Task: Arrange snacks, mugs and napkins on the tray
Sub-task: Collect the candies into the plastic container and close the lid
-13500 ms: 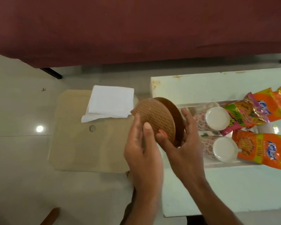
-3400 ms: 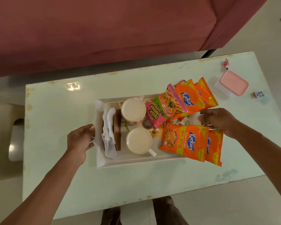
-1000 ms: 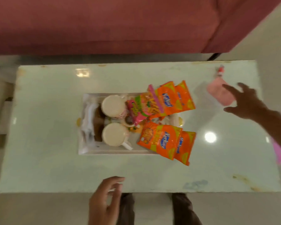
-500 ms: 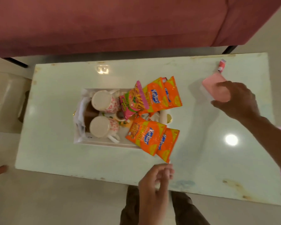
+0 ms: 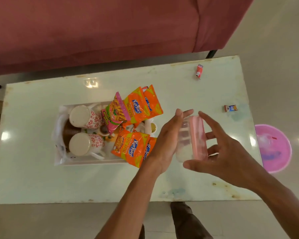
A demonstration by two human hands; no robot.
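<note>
Holding a small clear box with a pink lid [image 5: 196, 137] between them, a person's two hands meet above the bench [image 5: 33, 183], just off the right end of the tray [image 5: 86, 162]. The right hand [image 5: 226, 152] cups the box from its far side with fingers spread and loosely curled; the left hand [image 5: 166, 142] lies flat and open against its near side, so the box looks pressed between them rather than gripped by either.

The white tray, left of the bench's middle, already appears nearly full: two patterned mugs [image 5: 84, 131] lie at its left end beside white napkins [image 5: 58, 128] and a brown coaster [image 5: 68, 133], while orange and pink snack packets [image 5: 133, 128] crowd the right end, several overhanging the rim. Judging by this, only the box remains to be added, and free room on the tray looks scarce.

Two small wrappers [image 5: 230, 108] sit toward the bench's right edge and far right corner, well apart from the tray. Bare surface lies along the near edge and left end. A maroon sofa [image 5: 110, 28] runs beyond the far edge; a pink basin [image 5: 274, 149] sits on the floor past the right edge.
</note>
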